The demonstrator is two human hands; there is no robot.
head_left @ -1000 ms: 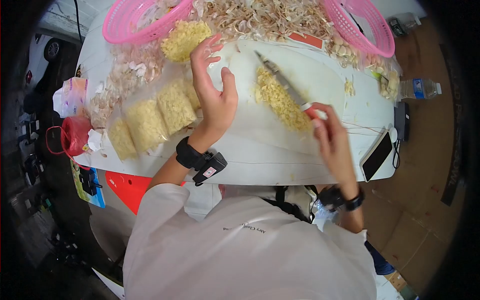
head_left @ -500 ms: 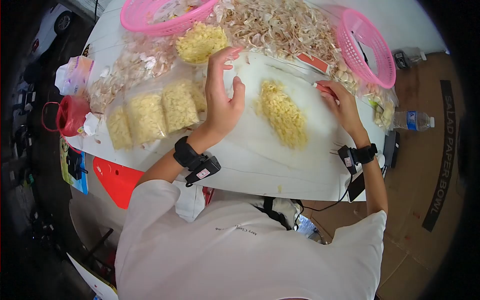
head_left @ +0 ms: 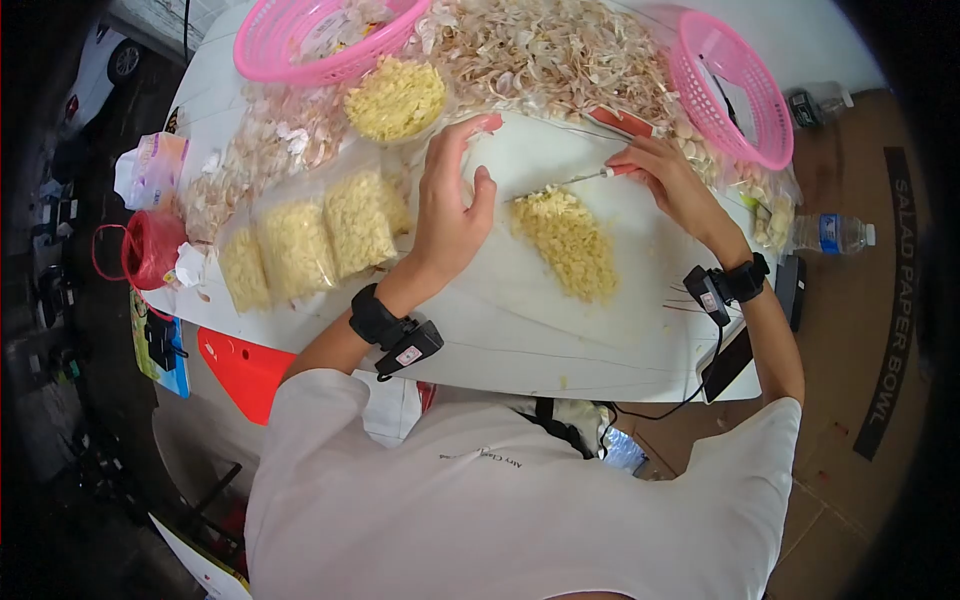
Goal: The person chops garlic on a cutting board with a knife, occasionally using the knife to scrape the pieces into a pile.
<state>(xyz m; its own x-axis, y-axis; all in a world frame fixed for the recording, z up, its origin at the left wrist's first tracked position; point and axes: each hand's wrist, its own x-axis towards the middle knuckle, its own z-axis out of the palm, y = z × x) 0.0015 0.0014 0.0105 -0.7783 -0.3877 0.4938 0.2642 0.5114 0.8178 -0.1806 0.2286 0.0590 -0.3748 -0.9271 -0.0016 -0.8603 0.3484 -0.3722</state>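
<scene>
My right hand point(head_left: 672, 182) is closed round the red handle of a knife point(head_left: 577, 181). Its thin blade points left and lies along the far end of a pile of chopped garlic point(head_left: 568, 248). The pile rests on a white work surface point(head_left: 480, 300). Left of the pile, my left hand point(head_left: 452, 200) is raised with thumb and fingers apart, holding nothing. Beyond that hand stands a tub of chopped garlic point(head_left: 396, 98). Several clear bags of chopped garlic point(head_left: 295, 245) lie to its left.
Garlic skins point(head_left: 540, 50) are heaped at the back. One pink basket point(head_left: 320, 70) stands back left, another pink basket point(head_left: 770, 145) back right. A flat red item point(head_left: 622, 121) lies beyond my right hand. A water bottle point(head_left: 832, 235) lies right; a red bag point(head_left: 152, 248) sits left.
My right hand has shifted left and the knife has turned, so its blade now reaches the far end of the garlic pile. My left hand has stayed nearly in place.
</scene>
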